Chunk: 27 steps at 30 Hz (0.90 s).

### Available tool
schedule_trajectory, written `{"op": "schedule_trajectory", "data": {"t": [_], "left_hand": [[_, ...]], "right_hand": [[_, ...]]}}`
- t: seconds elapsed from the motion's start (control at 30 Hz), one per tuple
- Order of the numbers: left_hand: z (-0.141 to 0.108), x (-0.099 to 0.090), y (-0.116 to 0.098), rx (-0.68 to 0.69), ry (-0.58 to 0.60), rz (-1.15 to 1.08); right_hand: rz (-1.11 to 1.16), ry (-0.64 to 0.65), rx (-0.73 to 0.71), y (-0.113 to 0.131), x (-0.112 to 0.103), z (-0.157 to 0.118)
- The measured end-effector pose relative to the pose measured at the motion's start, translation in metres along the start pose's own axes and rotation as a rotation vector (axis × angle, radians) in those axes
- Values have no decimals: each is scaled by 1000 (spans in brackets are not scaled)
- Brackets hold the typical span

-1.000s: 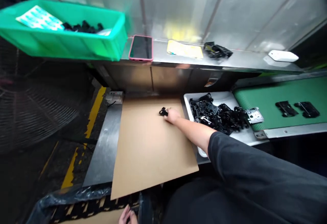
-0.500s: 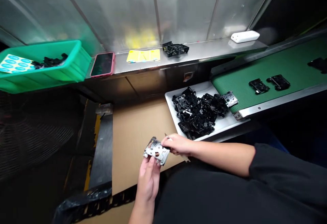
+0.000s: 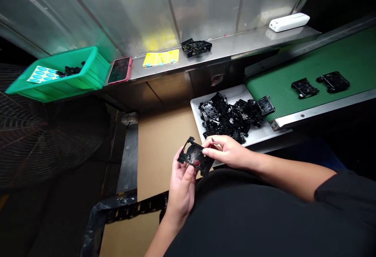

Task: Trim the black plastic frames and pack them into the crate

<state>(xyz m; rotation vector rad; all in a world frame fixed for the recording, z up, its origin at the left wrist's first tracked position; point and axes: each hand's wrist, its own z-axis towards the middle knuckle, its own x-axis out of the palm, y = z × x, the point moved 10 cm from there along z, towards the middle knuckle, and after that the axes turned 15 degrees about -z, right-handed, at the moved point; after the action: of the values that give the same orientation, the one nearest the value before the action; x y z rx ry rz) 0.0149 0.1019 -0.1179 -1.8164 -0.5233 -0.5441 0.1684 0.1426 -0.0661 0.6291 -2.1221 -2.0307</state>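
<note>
Nearly closed, the left hand (image 3: 182, 186) pinches a black frame (image 3: 196, 153). Curled, the right hand (image 3: 229, 152) holds its three-o'clock side and a slim tool (image 3: 217, 144).

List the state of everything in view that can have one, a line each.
Held black part, tilted, gripped by left hand and right hand
White tray, uncovered, heaped with black parts
Green bin, open, holding a sticker sheet and dark pieces
Phone, lying flat, screen dark
Cardboard sheet, lying flat
Green conveyor, loaded; running or stopped unclear
Fan, running or stopped unclear
</note>
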Motion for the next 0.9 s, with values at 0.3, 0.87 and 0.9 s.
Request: {"op": "schedule_trajectory", "data": {"t": [0.3,0.87,0.9], "left_hand": [[1,15,1,-91,-96,138],[-18,14,-26,346,-80,129],[-20,14,-33,384,-78,128]], "right_hand": [[-15,-8,59,-18,-30,-11],[331,68,146,-13,30,-9],[270,90,111,-8,31,-9]]}}
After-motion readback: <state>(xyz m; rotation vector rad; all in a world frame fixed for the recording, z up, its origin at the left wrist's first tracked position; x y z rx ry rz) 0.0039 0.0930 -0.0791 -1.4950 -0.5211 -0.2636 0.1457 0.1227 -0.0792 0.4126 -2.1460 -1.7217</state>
